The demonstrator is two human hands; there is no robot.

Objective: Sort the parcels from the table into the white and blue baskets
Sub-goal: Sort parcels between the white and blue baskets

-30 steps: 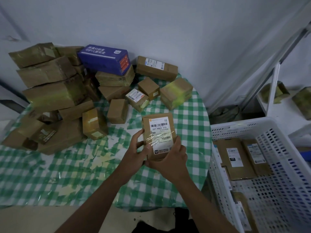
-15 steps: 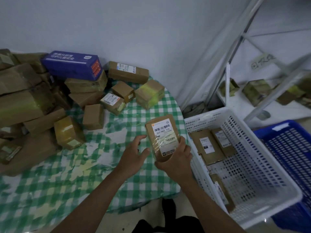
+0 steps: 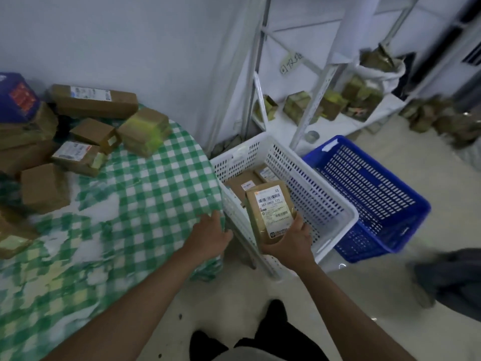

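Head view: a flat brown cardboard parcel [image 3: 270,211] with a white barcode label, held label-up in the right hand [image 3: 289,242], fingers curled round its lower end, above the perforated white plastic basket [image 3: 312,183]. At three o'clock sits the blue basket [image 3: 369,194]. The left hand [image 3: 208,237], fingers loosely spread, rests at the green-checked surface [image 3: 145,199] edge.

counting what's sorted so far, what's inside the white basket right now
Two brown parcels lie flat on the white basket floor. The held parcel in the right hand covers part of them, so more may be hidden.
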